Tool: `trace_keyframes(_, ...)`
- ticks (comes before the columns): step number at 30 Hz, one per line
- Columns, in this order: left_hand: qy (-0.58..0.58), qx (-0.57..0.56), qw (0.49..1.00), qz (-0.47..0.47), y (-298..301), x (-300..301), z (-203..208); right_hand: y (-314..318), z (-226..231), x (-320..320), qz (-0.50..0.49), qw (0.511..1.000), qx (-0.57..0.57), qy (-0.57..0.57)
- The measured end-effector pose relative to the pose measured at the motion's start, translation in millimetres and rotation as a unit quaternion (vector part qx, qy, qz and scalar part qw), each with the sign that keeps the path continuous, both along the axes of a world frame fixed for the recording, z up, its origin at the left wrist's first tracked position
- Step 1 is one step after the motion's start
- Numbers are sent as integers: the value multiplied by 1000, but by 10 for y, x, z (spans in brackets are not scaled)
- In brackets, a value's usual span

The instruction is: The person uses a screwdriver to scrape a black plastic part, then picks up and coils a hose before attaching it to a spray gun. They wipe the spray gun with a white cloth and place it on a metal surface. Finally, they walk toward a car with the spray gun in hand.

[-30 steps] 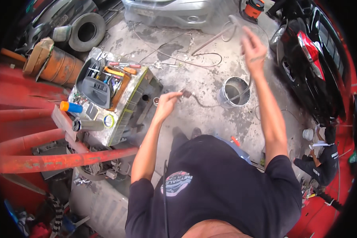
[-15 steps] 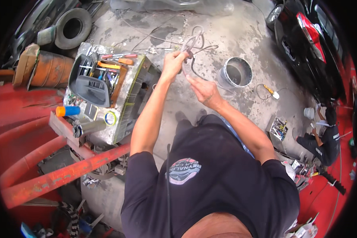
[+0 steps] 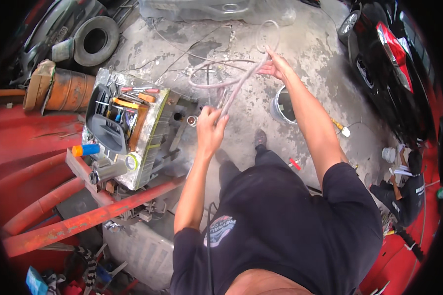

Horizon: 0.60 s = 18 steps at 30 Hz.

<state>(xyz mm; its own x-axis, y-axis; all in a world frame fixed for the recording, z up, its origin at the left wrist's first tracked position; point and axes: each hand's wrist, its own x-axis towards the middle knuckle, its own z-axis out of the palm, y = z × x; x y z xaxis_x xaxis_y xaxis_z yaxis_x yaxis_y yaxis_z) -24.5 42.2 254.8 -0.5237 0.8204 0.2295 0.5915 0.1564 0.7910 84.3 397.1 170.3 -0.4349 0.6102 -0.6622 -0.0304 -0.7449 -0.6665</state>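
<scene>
A long, pale grey cord (image 3: pixel 238 93) hangs in loose loops between my two hands above the concrete floor. My left hand (image 3: pixel 210 129) is closed round its lower strands. Farther forward and to the right, my right hand (image 3: pixel 277 67) has the cord between thumb and fingers. One loop rises beyond the right hand, and a wider one swings out to the left. My right forearm passes in front of a grey bucket (image 3: pixel 275 109) and hides part of it.
A cluttered workbench (image 3: pixel 147 162) at left bears hand tools and a grey plastic tray (image 3: pixel 108 132). A red metal bar (image 3: pixel 98 211) crosses below it. A yellow-handled tool (image 3: pixel 337 126) lies on the floor. A black car (image 3: pixel 374 59) and a crouching co-worker (image 3: pixel 403 189) are at right.
My hands have moved apart, the right one up and forward, the left one back toward me. The bunched cord has spread into wider loops.
</scene>
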Motion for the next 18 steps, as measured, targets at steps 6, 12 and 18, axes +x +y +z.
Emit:
trace_keyframes(6,65,-118,989,59,-385,227,-208,445,-133,33,19,980,37,197)
trace_keyframes(12,2,-149,976,158,-390,-42,-507,298,768,165,151,898,82,405)
trace_keyframes(18,15,-149,970,193,-337,-278,-580,51,1817,358,366,837,316,256)
